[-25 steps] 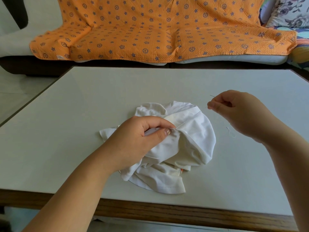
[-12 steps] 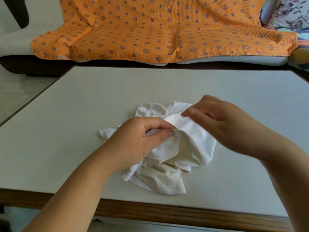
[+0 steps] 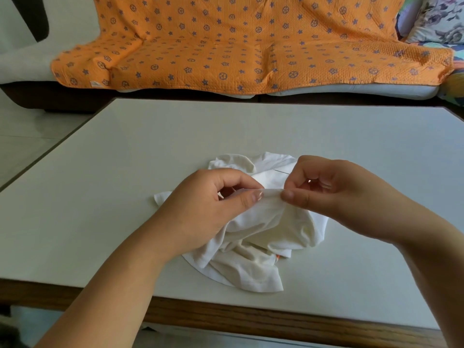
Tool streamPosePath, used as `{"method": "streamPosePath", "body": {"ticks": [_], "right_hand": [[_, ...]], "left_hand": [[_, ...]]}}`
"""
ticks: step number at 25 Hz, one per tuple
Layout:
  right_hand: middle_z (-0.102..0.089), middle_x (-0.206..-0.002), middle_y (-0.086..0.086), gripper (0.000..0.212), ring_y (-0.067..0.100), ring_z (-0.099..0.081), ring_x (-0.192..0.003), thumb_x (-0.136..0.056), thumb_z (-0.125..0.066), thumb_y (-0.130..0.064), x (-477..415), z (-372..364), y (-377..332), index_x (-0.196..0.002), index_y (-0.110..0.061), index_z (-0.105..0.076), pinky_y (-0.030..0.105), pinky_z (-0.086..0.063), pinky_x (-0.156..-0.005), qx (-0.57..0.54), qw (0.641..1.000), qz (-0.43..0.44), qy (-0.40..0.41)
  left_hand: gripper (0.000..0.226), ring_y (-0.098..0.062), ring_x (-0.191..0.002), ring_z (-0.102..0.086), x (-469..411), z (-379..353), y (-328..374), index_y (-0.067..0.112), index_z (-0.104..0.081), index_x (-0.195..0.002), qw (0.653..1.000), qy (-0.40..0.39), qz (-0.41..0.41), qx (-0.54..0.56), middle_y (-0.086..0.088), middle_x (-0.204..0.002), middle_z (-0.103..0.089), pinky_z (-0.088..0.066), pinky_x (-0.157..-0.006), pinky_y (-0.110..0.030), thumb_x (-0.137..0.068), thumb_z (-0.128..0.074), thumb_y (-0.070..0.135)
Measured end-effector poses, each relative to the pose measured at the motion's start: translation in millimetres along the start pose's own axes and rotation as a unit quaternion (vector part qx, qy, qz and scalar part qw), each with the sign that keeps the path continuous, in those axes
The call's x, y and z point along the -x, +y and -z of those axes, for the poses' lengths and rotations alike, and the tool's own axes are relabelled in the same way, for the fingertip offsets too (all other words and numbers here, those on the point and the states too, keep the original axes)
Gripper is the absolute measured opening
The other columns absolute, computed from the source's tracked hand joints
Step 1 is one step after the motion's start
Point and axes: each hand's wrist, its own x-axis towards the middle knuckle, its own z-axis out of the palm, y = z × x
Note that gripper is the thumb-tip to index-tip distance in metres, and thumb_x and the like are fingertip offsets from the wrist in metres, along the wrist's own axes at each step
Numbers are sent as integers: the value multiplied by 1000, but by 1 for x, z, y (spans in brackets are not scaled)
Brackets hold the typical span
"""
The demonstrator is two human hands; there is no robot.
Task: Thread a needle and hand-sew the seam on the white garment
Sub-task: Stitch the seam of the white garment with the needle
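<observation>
A crumpled white garment (image 3: 261,237) lies in the middle of the white table (image 3: 100,197). My left hand (image 3: 211,204) pinches a raised fold of it between thumb and fingers. My right hand (image 3: 334,194) meets it from the right, thumb pressed on the same fold, fingers curled. A thin needle (image 3: 281,171) pokes out leftward from behind my right fingers, over the cloth. The thread is too fine to make out.
The table has a wooden front edge (image 3: 251,320). Behind it stands a sofa under an orange patterned blanket (image 3: 238,46), with a floral cushion (image 3: 439,18) at the far right. Pale floor tiles (image 3: 22,136) show on the left.
My right hand, held out to the right with the needle a second ago, has come back left and down onto the fold beside my left thumb. My left hand has kept its pinch.
</observation>
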Motion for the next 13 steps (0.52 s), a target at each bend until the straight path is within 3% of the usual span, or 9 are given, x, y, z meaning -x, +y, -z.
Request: {"method": "streamPosePath", "body": {"ticks": [4, 8, 13], "right_hand": [[-68, -76, -6, 25, 9, -62, -73, -74, -65, -53, 0, -2, 3, -76, -28, -67, 18, -45, -68, -93, 996, -11, 4], [-69, -71, -6, 21, 5, -59, -64, -75, -61, -44, 0, -4, 3, -79, -24, -65, 11, -42, -59, -136, 990, -22, 29], [-72, -83, -3, 21, 9, -60, -75, -82, -61, -45, 2, -6, 6, -86, -26, -68, 27, -43, -70, -134, 990, -18, 46]], "left_hand": [[11, -2, -68, -55, -2, -4, 0, 26, -74, -85, 998, 47, -36, -16, 12, -79, -59, -41, -65, -8, -89, -64, 29], [11, -6, -66, -52, -4, -5, 0, 29, -71, -84, 995, 69, -49, -42, 12, -79, -58, -40, -66, -9, -91, -62, 30], [7, 1, -65, -59, -5, -7, 7, 30, -74, -84, 998, 50, -30, 2, 25, -71, -63, -43, -63, -10, -87, -68, 31]]}}
